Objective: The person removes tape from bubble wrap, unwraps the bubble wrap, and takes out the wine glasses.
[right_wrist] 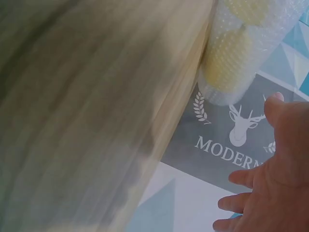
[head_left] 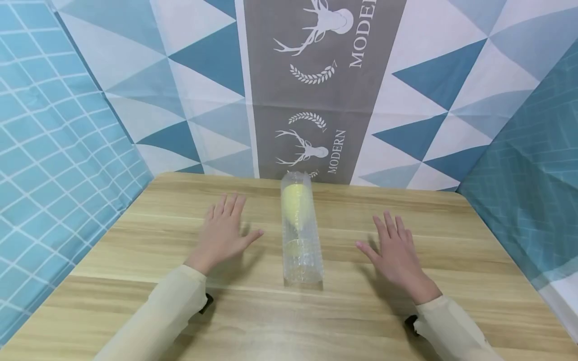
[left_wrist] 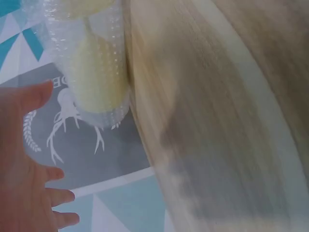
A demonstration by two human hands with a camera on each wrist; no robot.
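Pale yellow on the wrapped object (head_left: 296, 203) at centre, through clear, whitish, dotted bubble wrap (head_left: 304, 271). Light tan with darker wood-grain streaks across the worktop (head_left: 289, 326). Cream on the sleeves (head_left: 158, 311) at lower left and lower right, black on the wrist straps (head_left: 206, 304). White, grey-blue and deep-blue triangles over the back cloth (head_left: 212, 60), split by a grey band (head_left: 316, 100) with white stag heads, sprigs and lettering. Light blue with white grid on the left cloth (head_left: 58, 150); teal, faintly brick-patterned, on the right cloth (head_left: 533, 175).

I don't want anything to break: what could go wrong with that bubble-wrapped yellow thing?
Neither the left hand nor the right hand holds the bubble-wrapped yellow thing, so a bump might tip or roll it. The bubble wrap blurs its shape, so a delicate part might get squeezed.
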